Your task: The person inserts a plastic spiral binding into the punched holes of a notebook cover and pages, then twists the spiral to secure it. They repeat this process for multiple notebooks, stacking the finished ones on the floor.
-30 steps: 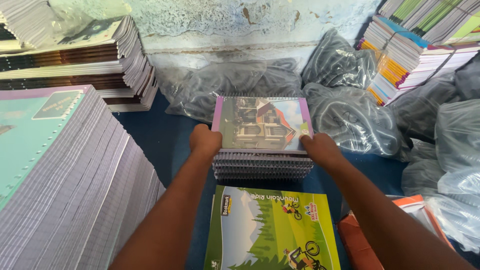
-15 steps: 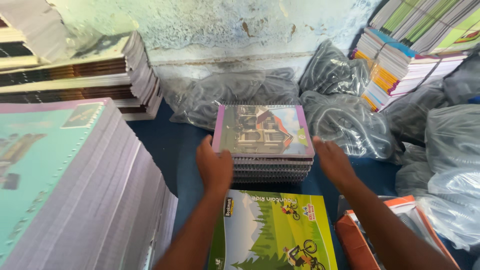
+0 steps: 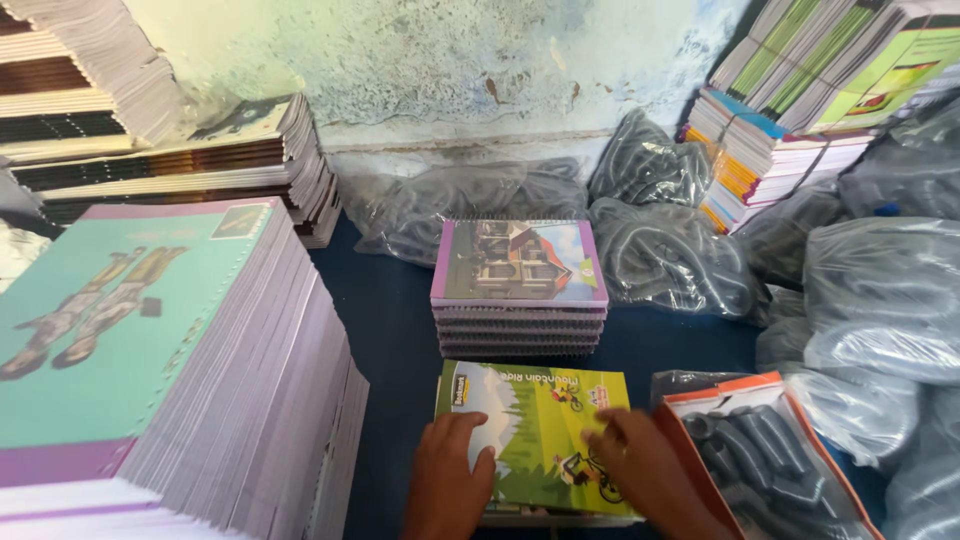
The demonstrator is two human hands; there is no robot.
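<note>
Resting flat on the green notebook with a mountain and cyclist cover (image 3: 535,435), both of your hands lie palm down with fingers spread and grip nothing: your left hand (image 3: 450,475) covers its near left corner, your right hand (image 3: 625,465) its near right part. That notebook lies face up on the dark blue floor (image 3: 395,330) at the bottom centre, topping a low pile.

Just beyond it stands a short stack of spiral notebooks with a purple-edged house cover (image 3: 520,290), apart from your hands. At your left rises a tall stack of teal and purple covers (image 3: 150,370). Touching the green notebook's right edge lies an orange-trimmed bag of grey plastic spirals (image 3: 760,450). Clear bags of grey coils (image 3: 660,250) crowd the far wall and the right side.
</note>
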